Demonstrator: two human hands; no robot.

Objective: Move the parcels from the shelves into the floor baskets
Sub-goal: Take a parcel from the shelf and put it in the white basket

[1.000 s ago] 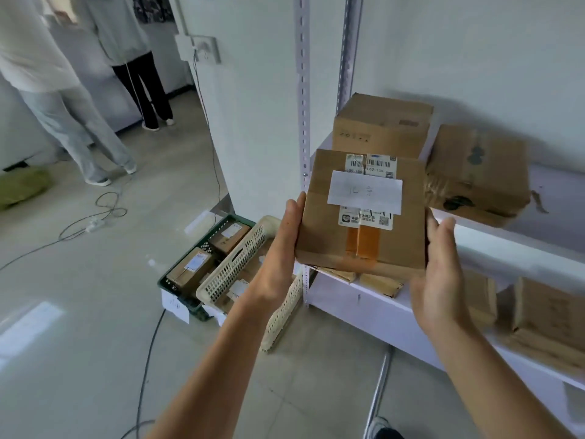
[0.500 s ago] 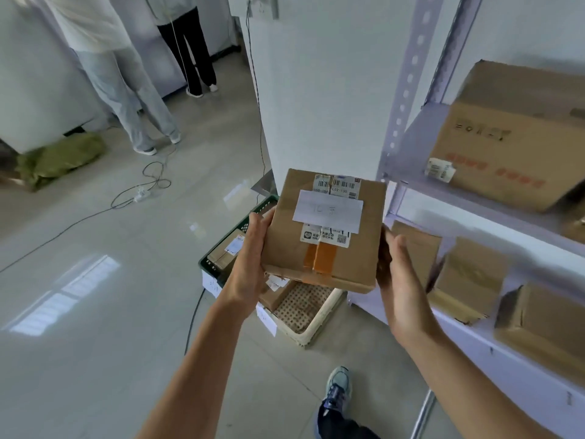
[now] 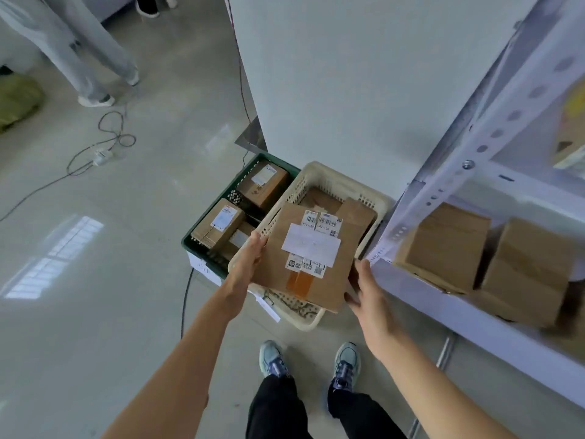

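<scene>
One brown cardboard parcel (image 3: 273,267): over cream plastic basket (image 3: 319,173).
Left hand (image 3: 248,264): clamped on its edge.
Right hand (image 3: 370,297): fingers straight, touching.

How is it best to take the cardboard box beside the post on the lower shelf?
Probably grip the box by its two side faces, coming from the open front of the shelf. It is blocky and sits at the front edge. The neighbouring box stands close on its right, so slide it forward first.
</scene>
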